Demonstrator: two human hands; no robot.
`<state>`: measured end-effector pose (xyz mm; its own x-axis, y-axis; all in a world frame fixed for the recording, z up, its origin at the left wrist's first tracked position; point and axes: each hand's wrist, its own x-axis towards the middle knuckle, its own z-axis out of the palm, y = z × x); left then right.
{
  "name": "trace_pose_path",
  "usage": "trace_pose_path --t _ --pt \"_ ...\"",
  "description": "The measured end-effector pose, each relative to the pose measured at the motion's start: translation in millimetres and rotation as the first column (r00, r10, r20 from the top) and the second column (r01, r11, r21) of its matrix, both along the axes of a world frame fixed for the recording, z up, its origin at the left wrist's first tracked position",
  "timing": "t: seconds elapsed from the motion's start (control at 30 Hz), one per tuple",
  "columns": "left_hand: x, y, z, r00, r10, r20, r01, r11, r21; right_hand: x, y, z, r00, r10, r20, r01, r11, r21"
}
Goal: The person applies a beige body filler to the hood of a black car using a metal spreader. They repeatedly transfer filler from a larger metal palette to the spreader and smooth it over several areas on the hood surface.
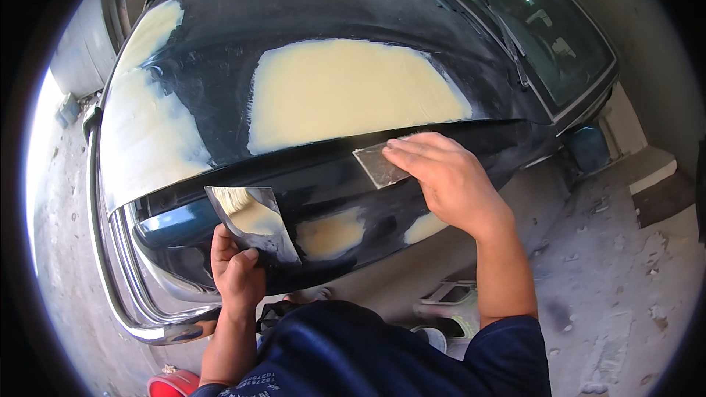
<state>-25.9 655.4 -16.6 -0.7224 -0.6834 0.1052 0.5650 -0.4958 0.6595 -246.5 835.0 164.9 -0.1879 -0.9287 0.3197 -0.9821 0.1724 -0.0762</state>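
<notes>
While the left hand is closed on the lower near corner of a thin plate, the right hand grips a flat scraper, with its fingers together over the upper face; its thumb I cannot see. The plate is held over the near left part of the dark fender, and it carries cream putty, thickest at its far left corner. The scraper is to the right of the plate, over the fender, just beside the near edge of the hood. Whether its blade touches the paint, I cannot tell.

The work seems to be spreading of putty. To do this well, I think the scraper should lie at a low angle, with even pressure from all fingers, and each stroke should go one way and finish thin at the border. The large patch on the hood looks wet or fresh perhaps, so the wrist should pass clear of it. The plate is better held near, but without touching the fender.
</notes>
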Motion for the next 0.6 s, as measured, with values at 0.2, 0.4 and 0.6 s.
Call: trace_pose_path --t 0.2,0.4,0.6 --pt "-11.3 27.1 41.5 0.993 0.041 -0.108 -0.029 0.994 0.104 33.0 18.0 9.7 0.98 0.169 0.105 -0.122 0.927 -0.354" --pt "-40.4 60.7 101.3 0.975 0.0 -0.224 0.064 0.958 0.278 94.9 -5.7 -3.8 0.782 0.482 0.396 -0.158 0.767 -0.621" --pt "-39.8 41.7 113.6 0.929 0.123 -0.348 -0.041 0.971 0.234 68.1 -5.3 -19.1 0.892 0.386 0.236 -0.267 0.87 -0.414"
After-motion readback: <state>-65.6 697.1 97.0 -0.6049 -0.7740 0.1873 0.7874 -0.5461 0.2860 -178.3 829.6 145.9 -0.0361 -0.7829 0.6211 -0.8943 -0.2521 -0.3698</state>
